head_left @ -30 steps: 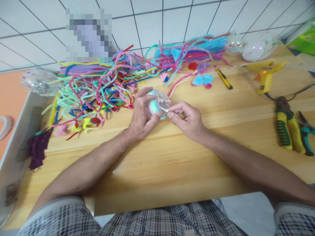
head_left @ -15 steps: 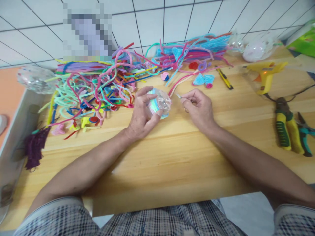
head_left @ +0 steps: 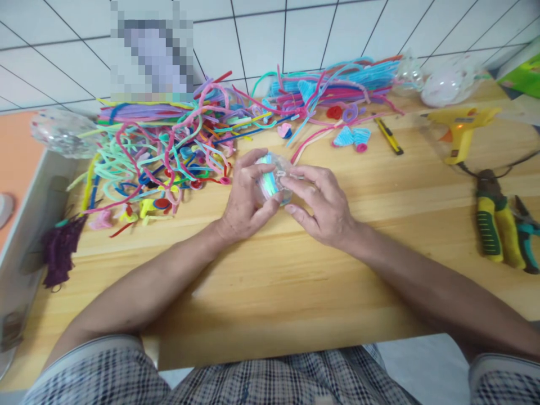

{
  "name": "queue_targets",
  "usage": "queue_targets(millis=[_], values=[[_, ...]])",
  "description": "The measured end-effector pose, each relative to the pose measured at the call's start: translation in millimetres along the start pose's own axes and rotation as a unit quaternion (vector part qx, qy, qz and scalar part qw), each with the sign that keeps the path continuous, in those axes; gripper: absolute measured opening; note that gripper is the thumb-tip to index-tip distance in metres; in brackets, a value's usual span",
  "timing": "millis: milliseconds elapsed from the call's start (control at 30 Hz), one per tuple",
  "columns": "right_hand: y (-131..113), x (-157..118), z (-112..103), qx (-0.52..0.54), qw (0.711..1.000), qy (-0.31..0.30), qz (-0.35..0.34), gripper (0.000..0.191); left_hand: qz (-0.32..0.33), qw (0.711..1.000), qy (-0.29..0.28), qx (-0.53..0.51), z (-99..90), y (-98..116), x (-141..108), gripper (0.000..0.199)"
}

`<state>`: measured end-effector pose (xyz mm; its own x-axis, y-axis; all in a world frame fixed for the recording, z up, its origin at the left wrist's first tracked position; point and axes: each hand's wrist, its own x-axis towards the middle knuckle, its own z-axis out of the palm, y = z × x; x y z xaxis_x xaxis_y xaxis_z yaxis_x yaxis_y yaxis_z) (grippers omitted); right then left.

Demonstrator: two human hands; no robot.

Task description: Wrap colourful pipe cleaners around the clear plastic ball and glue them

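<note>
A small clear ball with a shiny, iridescent band is held above the wooden table, near the middle of the view. My left hand is wrapped round its left side, fingers above and thumb below. From the right, my right hand reaches to the ball, its fingertips at the ball's clear side and its thumb just below them. Whether something small is between those fingertips is too blurred to tell.
Tangled pipe cleaners cover the back left. Along the back lie blue twisted pieces and a yellow cutter. At the right are a glue gun and pliers. Clear balloons stand at the back right.
My right hand has moved left to the ball and its fingers have spread. The small pointed thing at its fingertips no longer shows. My left hand still holds the ball.
</note>
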<state>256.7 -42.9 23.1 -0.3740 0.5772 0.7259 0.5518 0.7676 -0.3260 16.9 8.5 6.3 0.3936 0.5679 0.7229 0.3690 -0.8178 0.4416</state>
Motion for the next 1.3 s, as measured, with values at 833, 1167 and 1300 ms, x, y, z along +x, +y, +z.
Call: queue_targets(millis=[833, 1167, 1300], values=[[-29, 10, -4, -0.095, 0.995, -0.038, 0.013, 0.053, 0.008, 1.0, -0.019, -0.01, -2.4, -4, 0, 0.058], [-1, 7, -9, 0.141, 0.977, -0.047, 0.153, 0.04, 0.013, 1.0, -0.01, 0.003, -0.5, 0, 3, 0.056], [2, 4, -5, 0.142, 0.981, -0.027, 0.131, 0.044, 0.018, 1.0, -0.008, 0.004, -0.2, 0, 4, 0.056]])
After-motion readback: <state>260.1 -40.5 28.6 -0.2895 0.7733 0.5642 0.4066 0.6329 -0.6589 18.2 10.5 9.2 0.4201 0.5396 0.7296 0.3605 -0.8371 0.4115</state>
